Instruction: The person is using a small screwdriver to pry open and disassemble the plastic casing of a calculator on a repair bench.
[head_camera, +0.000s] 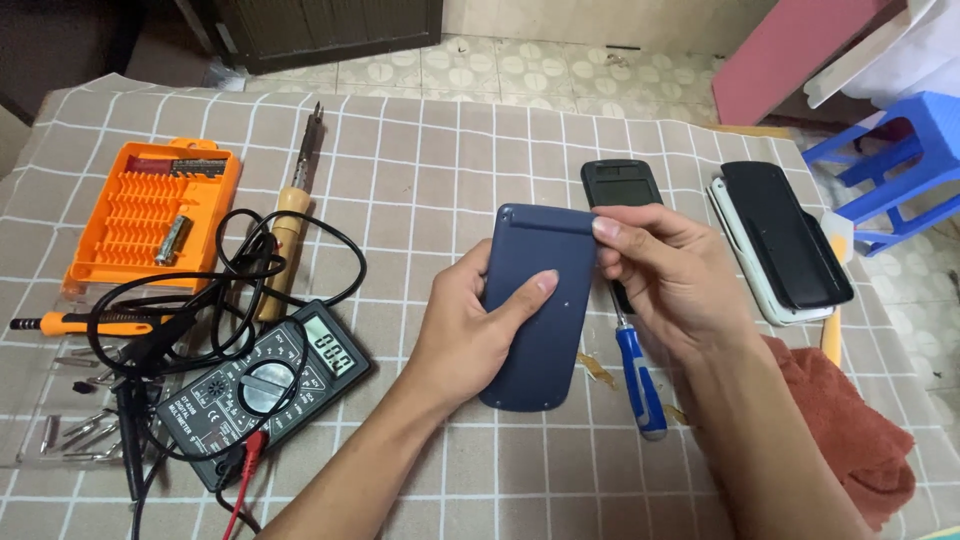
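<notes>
Both hands' grips (470, 320) (665, 275) pinch a blue cover (535, 310) over the checked tablecloth (420, 170), tiled floor (520, 65) beyond

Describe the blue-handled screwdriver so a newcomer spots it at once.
On the checked tablecloth, look just right of the dark blue plastic case held in both hands. The blue-handled screwdriver lies there under the right hand, the only blue-and-white handle; the other driver is orange.
</notes>
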